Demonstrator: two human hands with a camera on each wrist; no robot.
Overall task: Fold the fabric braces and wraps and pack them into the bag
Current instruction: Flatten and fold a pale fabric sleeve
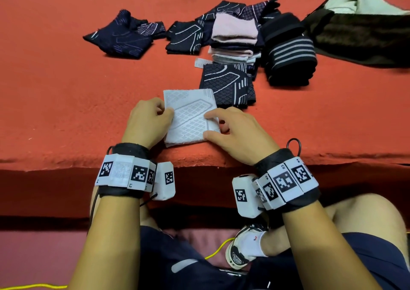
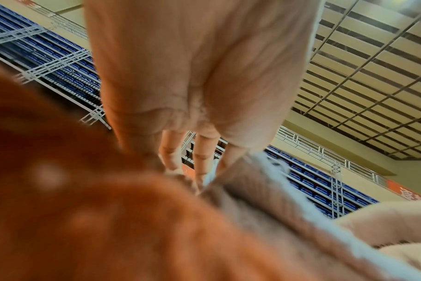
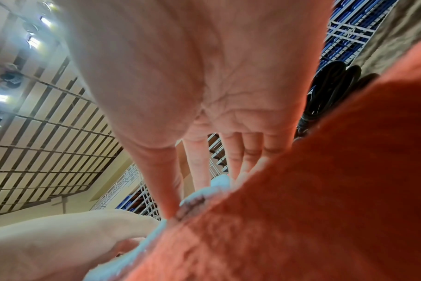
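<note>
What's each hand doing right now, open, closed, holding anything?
Left hand: closed, fingers curled on the left edge of the white brace.
Right hand: closed, pinching the same brace's right edge.

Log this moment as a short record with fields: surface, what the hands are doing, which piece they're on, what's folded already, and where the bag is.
surface: red carpeted ledge
left hand: grips left edge of white brace
right hand: pinches right edge of white brace
piece in work: white brace, folded flat at the near edge
stacked: pile of folded wraps, striped black wrap
loose: dark patterned brace, far left
bag: dark bag, far right
</note>
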